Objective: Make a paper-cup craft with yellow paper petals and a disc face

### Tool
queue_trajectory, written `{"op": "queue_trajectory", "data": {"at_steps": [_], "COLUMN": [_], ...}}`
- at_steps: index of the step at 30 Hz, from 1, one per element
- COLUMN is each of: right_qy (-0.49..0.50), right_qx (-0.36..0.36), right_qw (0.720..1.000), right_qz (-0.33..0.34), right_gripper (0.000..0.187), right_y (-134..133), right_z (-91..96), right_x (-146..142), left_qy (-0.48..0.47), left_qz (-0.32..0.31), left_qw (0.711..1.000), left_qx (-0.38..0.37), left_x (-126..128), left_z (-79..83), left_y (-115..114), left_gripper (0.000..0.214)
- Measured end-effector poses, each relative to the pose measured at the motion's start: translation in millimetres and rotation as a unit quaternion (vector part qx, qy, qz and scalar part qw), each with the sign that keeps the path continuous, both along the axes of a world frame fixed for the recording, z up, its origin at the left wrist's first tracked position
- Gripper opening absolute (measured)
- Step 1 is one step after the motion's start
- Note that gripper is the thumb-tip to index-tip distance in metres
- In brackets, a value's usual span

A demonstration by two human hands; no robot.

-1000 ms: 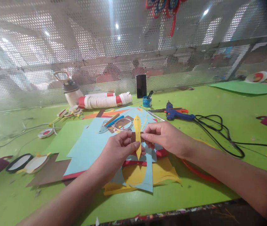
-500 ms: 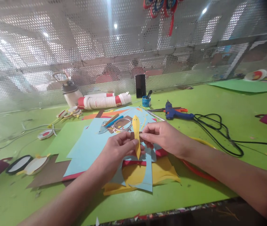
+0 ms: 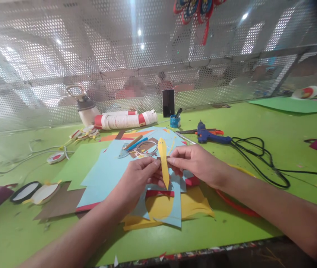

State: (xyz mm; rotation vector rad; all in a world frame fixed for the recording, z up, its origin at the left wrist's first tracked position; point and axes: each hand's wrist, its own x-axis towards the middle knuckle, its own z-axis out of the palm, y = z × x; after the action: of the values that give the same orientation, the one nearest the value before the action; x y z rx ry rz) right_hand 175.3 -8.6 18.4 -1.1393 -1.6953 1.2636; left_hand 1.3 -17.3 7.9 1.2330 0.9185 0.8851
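Note:
A slim yellow paper cutout (image 3: 163, 160) with a rounded top, two small dots and a pointed lower end stands upright between my hands. A small brown paper piece (image 3: 170, 160) crosses behind it. My left hand (image 3: 140, 173) pinches the brown paper's left side, thumb beside the yellow cutout. On the other side, my right hand (image 3: 187, 160) pinches the brown paper between thumb and forefinger. Below them lie a light blue paper sheet (image 3: 102, 178) and a yellow sheet (image 3: 197, 204). The fingertips behind the cutout are partly hidden.
A blue glue gun (image 3: 211, 137) with a looped black cord (image 3: 268, 160) lies at right. Behind the papers are stacked paper cups (image 3: 124, 121), a blue jar (image 3: 175, 121) and an upright phone (image 3: 168, 103). A tape ring (image 3: 147, 147) and pens (image 3: 136, 143) sit on the sheets.
My left thumb has slid off the yellow cutout to its left edge, onto the brown paper. The cutout's lower end has swung slightly right. My right hand keeps its pinch.

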Motion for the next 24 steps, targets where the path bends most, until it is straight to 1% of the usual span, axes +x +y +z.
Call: {"op": "queue_trajectory", "data": {"at_steps": [6,9,17,21,24], "right_qy": [0.044,0.051,0.061,0.074,0.088], "right_qx": [-0.060,-0.083,-0.068,-0.071,-0.070], "right_qw": [0.997,0.994,0.995,0.993,0.993], "right_qz": [0.039,0.043,0.050,0.058,0.047], "right_gripper": [0.012,0.014,0.021,0.021,0.023], "right_y": [-1.3,-2.0,-0.2,1.2,2.6], "right_z": [0.3,1.4,-0.7,-2.1,-2.9], "right_x": [1.5,1.0,1.5,3.9,4.2], "left_qy": [-0.022,-0.024,0.008,0.007,0.002], "left_qz": [0.004,0.002,0.008,0.010,0.009], "left_qw": [1.000,0.999,0.999,0.999,0.999], "left_qx": [0.021,0.031,0.040,0.045,0.038], "left_x": [-1.1,-2.2,-6.4,-6.2,-4.9], "left_z": [-2.1,-4.7,-7.4,-5.9,-5.6], "left_y": [1.0,2.3,2.9,3.3,3.2], "left_gripper": [0.025,0.026,0.030,0.029,0.028]}}
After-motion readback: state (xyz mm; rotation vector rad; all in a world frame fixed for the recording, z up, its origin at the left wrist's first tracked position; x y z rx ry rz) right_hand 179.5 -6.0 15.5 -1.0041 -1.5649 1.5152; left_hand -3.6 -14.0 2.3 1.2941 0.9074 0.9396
